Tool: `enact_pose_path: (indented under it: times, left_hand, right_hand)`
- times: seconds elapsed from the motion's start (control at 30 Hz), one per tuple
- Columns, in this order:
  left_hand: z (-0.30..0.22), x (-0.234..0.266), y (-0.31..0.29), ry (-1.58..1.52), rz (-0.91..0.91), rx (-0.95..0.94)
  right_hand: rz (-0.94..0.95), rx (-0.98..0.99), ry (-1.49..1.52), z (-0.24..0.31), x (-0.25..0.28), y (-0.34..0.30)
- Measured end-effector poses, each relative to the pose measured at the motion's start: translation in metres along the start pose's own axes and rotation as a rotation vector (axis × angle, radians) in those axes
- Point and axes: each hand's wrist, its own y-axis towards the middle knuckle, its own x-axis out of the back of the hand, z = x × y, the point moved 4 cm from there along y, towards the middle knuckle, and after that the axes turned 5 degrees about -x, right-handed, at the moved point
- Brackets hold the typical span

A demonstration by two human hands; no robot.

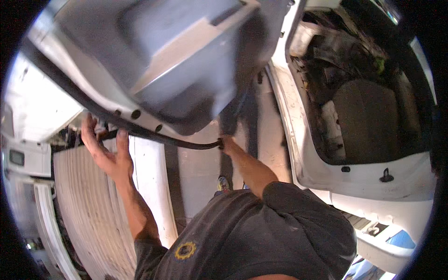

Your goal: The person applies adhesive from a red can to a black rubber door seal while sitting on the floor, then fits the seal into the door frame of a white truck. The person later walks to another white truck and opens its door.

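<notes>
A white car door [51, 98] with a grey inner panel [186, 70] fills the upper left. A black rubber seal [186, 143] runs along its lower edge. My left hand [106, 151] grips that edge at the left, fingers curled over the rim by the seal. My right hand [227, 141] reaches up to the seal's right end, under the grey panel. Its fingers are mostly hidden, and whether it holds the seal or the door edge I cannot tell.
On the right is the white car body [373, 179] with its open doorway and a dark seat [368, 119] inside. A ribbed white panel [88, 205] lies at the lower left. Pale concrete floor [200, 172] and my shoe [224, 183] show below.
</notes>
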Motion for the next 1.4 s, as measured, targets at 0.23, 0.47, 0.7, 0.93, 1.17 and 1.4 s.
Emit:
enact_pose_path:
  times: [0.23,0.47,0.7,0.93,1.17,1.4]
  left_hand:
    - [0.024,-0.047,-0.027,0.182,-0.081,0.205]
    - [0.051,-0.061,-0.079,0.129,-0.009,0.303]
    - [0.133,-0.029,-0.043,0.125,-0.127,0.295]
    - [0.164,-0.051,-0.066,-0.259,0.089,0.490]
    - [0.173,-0.054,-0.062,-0.342,0.255,0.472]
    - [0.148,-0.066,-0.106,-0.313,0.096,0.475]
  right_hand:
    - [-0.113,0.072,-0.204,-0.029,-0.141,-0.079]
    - [0.036,0.091,-0.123,-0.062,-0.215,-0.093]
    - [0.178,-0.039,-0.399,-0.060,-0.213,-0.065]
    - [0.396,0.037,-0.557,-0.085,-0.185,0.016]
    - [0.099,0.371,-0.475,-0.081,-0.236,-0.015]
    - [-0.043,0.245,-0.191,-0.067,-0.200,-0.097]
